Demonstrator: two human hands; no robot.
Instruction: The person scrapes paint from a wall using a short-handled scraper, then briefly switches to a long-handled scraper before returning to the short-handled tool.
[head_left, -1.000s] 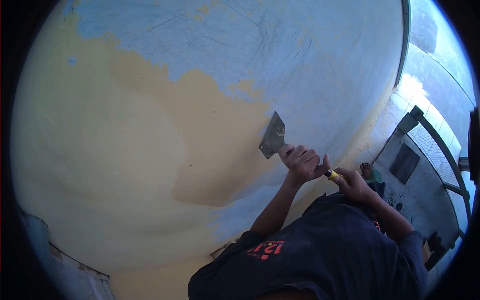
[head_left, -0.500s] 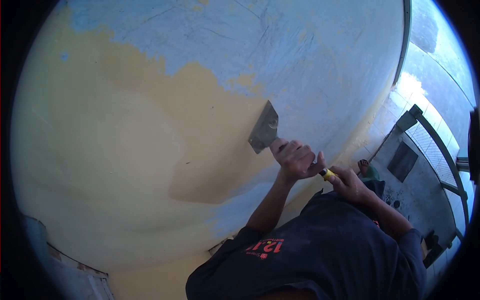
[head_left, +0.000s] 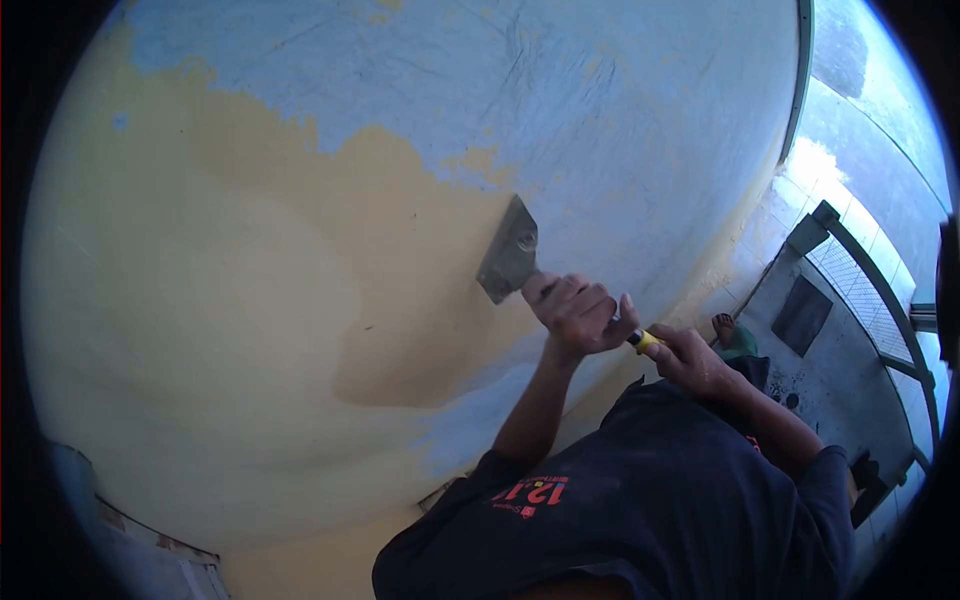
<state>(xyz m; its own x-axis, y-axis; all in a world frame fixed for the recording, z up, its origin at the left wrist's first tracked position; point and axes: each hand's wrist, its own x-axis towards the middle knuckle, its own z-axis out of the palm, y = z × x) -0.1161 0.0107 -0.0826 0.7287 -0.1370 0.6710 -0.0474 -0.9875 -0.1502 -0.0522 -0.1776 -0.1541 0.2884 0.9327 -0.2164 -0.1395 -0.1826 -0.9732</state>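
A wide-bladed scraper (head_left: pixel 512 252) slants up to the left, its metal blade against the wall (head_left: pixel 270 270), at the border between yellow paint and a bluish stripped area. My left hand (head_left: pixel 578 312) is closed round the shaft just behind the blade, with the thumb sticking up. Farther back, my right hand (head_left: pixel 692 360) grips the yellow handle end (head_left: pixel 648 343), close in front of my dark shirt. The fingers of both hands hide most of the shaft.
On the right, a dark curved metal frame (head_left: pixel 870 270) stands over a grey floor with a dark square (head_left: pixel 803 315). My bare foot (head_left: pixel 724 325) shows beneath. Pale tiles (head_left: pixel 800 195) lie beyond the wall's edge. A bluish object (head_left: pixel 75 470) is at lower left.
The scraper and both my hands have shifted a little to the left and slightly up along the wall. The grip of each hand stays the same. The view has also moved slightly.
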